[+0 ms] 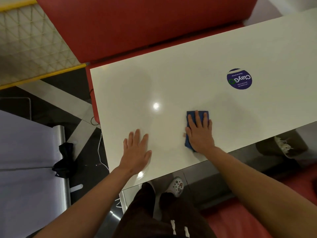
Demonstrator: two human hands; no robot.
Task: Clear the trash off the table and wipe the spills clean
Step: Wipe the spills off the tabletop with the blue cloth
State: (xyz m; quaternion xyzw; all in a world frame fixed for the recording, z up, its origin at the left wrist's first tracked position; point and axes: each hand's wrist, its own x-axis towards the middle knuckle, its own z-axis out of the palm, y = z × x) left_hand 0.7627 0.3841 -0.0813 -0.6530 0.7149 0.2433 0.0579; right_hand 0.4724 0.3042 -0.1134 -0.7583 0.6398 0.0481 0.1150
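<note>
A glossy white table (171, 79) fills the middle of the view. My right hand (199, 133) lies flat with straight fingers on a folded blue cloth (188, 143), pressing it onto the tabletop near the front edge. The cloth shows past my fingertips and along the left side of my hand. My left hand (137, 150) rests flat on the bare tabletop to the left of the cloth, fingers spread and holding nothing. I see no trash or spill on the tabletop.
A round purple sticker (239, 79) is stuck on the table at the far right. A red bench seat (145, 23) runs behind the table. A dark bag (64, 160) and white cable (100, 152) lie on the floor at left.
</note>
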